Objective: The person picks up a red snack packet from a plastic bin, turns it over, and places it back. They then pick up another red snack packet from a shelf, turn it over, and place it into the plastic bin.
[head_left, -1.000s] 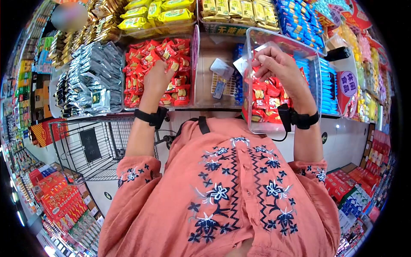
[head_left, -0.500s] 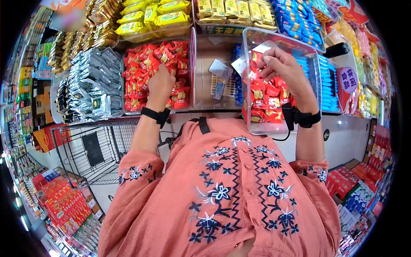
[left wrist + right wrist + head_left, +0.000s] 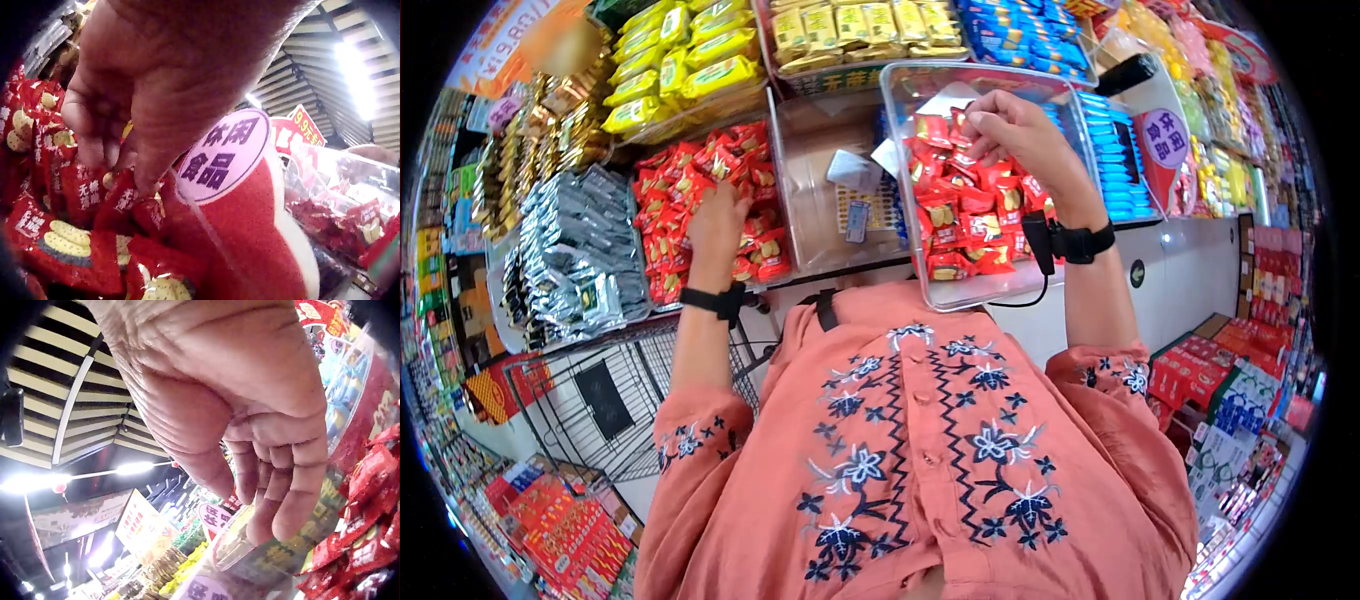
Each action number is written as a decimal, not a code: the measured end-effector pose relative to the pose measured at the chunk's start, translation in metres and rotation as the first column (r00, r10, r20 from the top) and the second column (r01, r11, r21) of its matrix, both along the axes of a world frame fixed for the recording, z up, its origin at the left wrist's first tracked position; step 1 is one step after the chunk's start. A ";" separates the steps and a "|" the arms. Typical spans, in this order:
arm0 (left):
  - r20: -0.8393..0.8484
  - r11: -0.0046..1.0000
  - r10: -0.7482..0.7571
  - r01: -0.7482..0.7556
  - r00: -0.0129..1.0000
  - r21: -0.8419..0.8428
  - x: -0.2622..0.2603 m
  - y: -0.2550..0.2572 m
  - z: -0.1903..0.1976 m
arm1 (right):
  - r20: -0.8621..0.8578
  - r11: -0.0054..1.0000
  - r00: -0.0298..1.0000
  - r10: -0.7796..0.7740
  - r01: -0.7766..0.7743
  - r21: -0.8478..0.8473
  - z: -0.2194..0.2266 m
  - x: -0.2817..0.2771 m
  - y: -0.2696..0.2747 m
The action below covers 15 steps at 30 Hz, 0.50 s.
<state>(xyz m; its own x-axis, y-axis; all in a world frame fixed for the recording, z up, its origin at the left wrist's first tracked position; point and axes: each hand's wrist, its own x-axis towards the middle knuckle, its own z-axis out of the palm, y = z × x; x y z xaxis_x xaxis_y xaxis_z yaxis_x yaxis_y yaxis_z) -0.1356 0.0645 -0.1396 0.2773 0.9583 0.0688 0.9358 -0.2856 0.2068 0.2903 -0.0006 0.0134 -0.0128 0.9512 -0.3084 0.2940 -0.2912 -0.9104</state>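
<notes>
Red snack packets (image 3: 700,170) printed with biscuits fill a clear bin on the left in the head view. My left hand (image 3: 718,225) reaches down into them. In the left wrist view its thumb and curled fingers pinch the top of a red packet (image 3: 128,199) among the others. My right hand (image 3: 1022,135) hovers over a second clear bin (image 3: 927,285), also filled with red packets (image 3: 975,215). Its fingers hang loosely curled, and the right wrist view shows no item in the palm.
Between the red bins lies a compartment (image 3: 815,230) with a silver packet (image 3: 855,172) and a small card. Silver packets (image 3: 580,250) stand left, blue ones (image 3: 1112,160) right. Yellow packs (image 3: 725,75) line the back. A wire cart (image 3: 590,400) is below left.
The head view has turned, shifting the bins to the left in the picture. My left hand stays among the red packets and the right hand stays loosely curled above its bin.
</notes>
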 end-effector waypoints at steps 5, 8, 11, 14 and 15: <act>0.242 0.958 0.218 -0.160 0.945 -0.240 0.019 0.001 0.060 | 0.204 0.996 0.975 0.090 -0.082 -0.046 -0.021 0.009 0.003; 0.538 0.973 0.160 -0.041 0.828 -0.226 0.036 -0.006 0.079 | 0.252 0.987 0.956 0.148 -0.128 -0.095 -0.043 -0.002 0.014; 0.709 0.957 0.164 0.065 0.686 -0.284 0.062 -0.015 0.099 | 0.509 0.965 0.844 0.169 -0.248 0.091 -0.080 -0.006 0.020; 0.786 0.935 0.192 0.133 0.588 -0.328 0.083 -0.025 0.104 | 0.653 0.958 0.729 0.204 -0.286 0.020 -0.086 -0.015 0.022; 0.808 0.929 0.191 0.165 0.557 -0.333 0.085 -0.026 0.099 | 0.696 0.957 0.683 0.221 -0.290 -0.019 -0.086 -0.018 0.023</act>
<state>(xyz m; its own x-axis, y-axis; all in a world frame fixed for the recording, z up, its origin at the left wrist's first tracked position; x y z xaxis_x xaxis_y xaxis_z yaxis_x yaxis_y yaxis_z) -0.0509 0.0384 -0.0403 0.2563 0.9647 -0.0613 0.3061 -0.0208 0.9518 0.2721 0.0229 -0.0726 -0.0777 0.9656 -0.2482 0.8954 -0.0419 -0.4433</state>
